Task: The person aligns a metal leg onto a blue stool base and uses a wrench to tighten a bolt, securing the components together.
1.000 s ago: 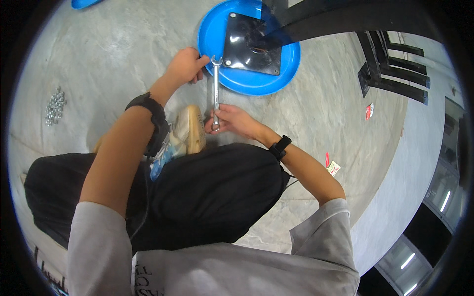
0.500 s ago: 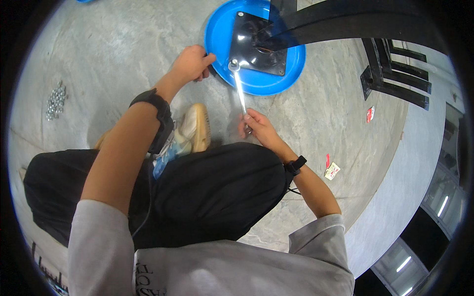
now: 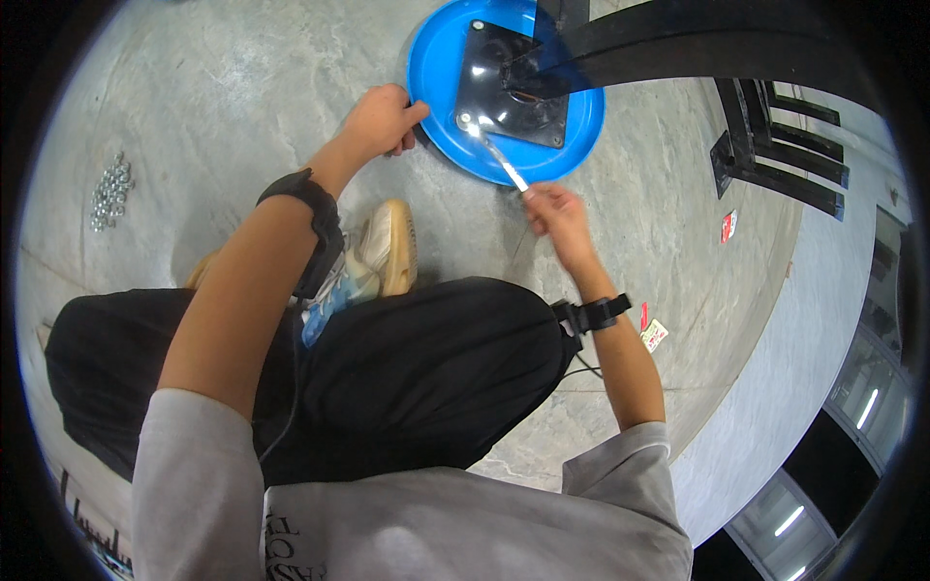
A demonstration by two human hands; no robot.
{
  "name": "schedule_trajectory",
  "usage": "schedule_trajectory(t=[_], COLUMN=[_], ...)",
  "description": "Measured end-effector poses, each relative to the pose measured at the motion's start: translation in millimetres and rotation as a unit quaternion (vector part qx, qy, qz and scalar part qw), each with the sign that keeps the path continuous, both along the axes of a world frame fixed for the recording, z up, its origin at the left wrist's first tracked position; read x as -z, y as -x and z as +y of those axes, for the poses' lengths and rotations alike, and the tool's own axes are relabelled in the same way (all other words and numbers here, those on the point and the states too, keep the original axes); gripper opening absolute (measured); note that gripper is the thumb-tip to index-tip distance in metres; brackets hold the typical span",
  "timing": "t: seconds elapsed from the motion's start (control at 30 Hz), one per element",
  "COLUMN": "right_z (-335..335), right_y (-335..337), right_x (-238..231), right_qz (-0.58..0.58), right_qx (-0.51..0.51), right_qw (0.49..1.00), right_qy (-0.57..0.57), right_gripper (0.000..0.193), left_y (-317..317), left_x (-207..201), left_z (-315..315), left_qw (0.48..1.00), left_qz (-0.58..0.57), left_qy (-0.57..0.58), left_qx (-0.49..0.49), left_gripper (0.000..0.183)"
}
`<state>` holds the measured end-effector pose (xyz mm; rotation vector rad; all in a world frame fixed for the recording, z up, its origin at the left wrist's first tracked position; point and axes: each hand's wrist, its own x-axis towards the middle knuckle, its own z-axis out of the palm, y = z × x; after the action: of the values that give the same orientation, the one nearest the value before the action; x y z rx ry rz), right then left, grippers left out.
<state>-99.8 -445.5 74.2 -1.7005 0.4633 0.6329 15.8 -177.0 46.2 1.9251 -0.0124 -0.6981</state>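
Concrete floor (image 3: pixel 213 107), grey and mottled, fills most of the view; the person sits on it with legs in black trousers (image 3: pixel 407 378) folded under, grey shirt sleeves at the lower edge. A black metal frame (image 3: pixel 697 44) runs across the top right, with further black bars (image 3: pixel 775 145) lying on the floor beyond it to the right. A round blue tray (image 3: pixel 441 87) lies flat on the floor just ahead of the knees; a black square metal plate (image 3: pixel 504 107) sits inside it, and the foot of the black frame meets the plate near its middle. A tan shoe (image 3: pixel 392 247) shows between the left forearm and the trousers, near the tray. Left hand (image 3: pixel 380 118) rests at the tray's left rim, fingers curled over the edge, grip closed on the rim; a black band sits on that wrist. Right hand (image 3: pixel 554 215) is just below the tray's lower right rim, grip closed around the near end of a slim silver wrench (image 3: pixel 496 157); a black watch strap is on that wrist. The wrench slants up and to the left from the hand, over the tray rim, and its far end lies at the lower left corner of the plate; whether it engages a bolt there cannot be told. A small heap of silver nuts or washers (image 3: pixel 109 189) lies on the floor far left, well apart from both hands. Two small red-and-white tags (image 3: pixel 655 334) lie on the floor to the right.
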Motion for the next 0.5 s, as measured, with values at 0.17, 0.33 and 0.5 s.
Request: schedule_trajectory(t=[0.17, 0.33, 0.5], right_z=[-25, -17, -8], right_y=[-56, -101, -119], right_x=[-16, -1, -2], right_qz=[-0.077, -0.087, -0.111], right_qx=[0.138, 0.357, 0.381], right_qw=[0.985, 0.888, 0.872], right_qy=[-0.065, -0.277, -0.286], right_gripper=[0.010, 0.016, 0.015], left_y=[0, 0, 1], left_x=[1, 3, 6], left_z=[1, -1, -3], left_qw=[1.000, 1.000, 1.000], left_qz=[0.015, 0.005, 0.000], left_qy=[-0.001, 0.006, 0.011], left_qx=[-0.014, -0.007, -0.013], left_gripper=[0.034, 0.033, 0.034])
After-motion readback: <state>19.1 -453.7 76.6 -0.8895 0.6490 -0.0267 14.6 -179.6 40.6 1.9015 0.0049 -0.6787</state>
